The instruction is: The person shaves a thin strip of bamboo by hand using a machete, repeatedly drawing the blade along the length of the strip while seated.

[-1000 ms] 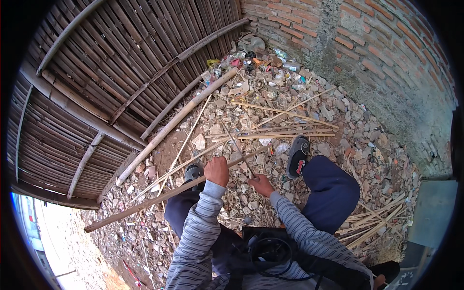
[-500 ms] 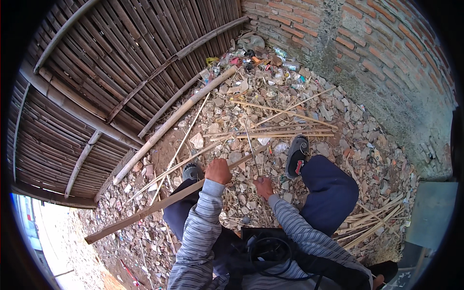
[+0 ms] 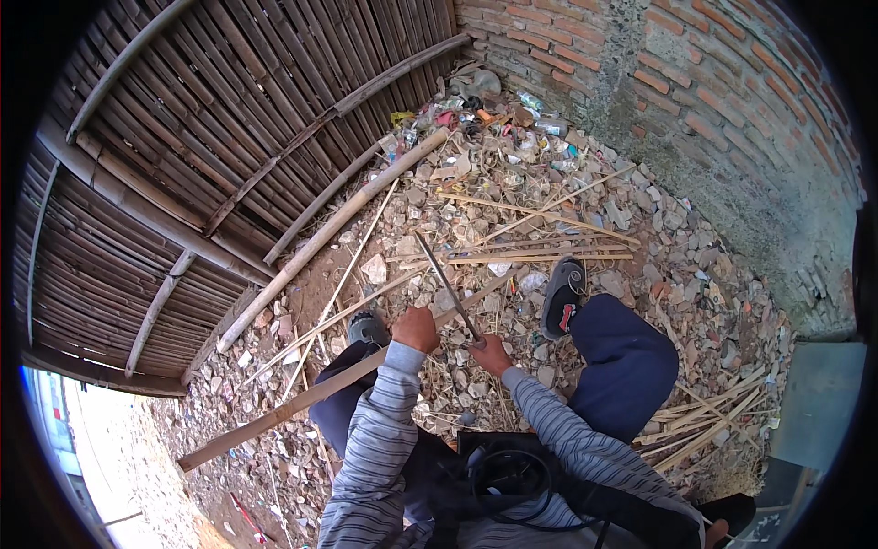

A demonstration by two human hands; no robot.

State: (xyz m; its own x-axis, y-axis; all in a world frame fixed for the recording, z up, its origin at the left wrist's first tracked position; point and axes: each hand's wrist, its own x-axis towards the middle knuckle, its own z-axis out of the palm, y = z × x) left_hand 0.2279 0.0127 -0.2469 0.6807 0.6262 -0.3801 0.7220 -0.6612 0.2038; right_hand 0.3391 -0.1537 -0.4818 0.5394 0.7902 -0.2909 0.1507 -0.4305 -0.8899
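My left hand (image 3: 415, 329) is closed around a long flat bamboo slat (image 3: 283, 416), which runs slantwise from the lower left, over my left leg, toward my right shoe. In my right hand (image 3: 494, 355) is the handle of a long knife (image 3: 446, 284), mostly covered by my fingers. Its thin dark blade points up and to the left. The blade crosses over the slat just right of my left hand; whether it touches the slat I cannot tell.
Several thin bamboo strips (image 3: 540, 258) lie on the rubble beyond my feet, and another bundle (image 3: 704, 416) lies right of my knee. A bamboo pole (image 3: 338, 233) rests along the slatted bamboo fence (image 3: 247, 101). A brick wall (image 3: 695, 119) stands at the right, with litter (image 3: 498, 119) in the corner.
The knife has swung so its blade leans further left and shows broader. The slat's lower left end has shifted slightly right and down. My left hand has barely moved.
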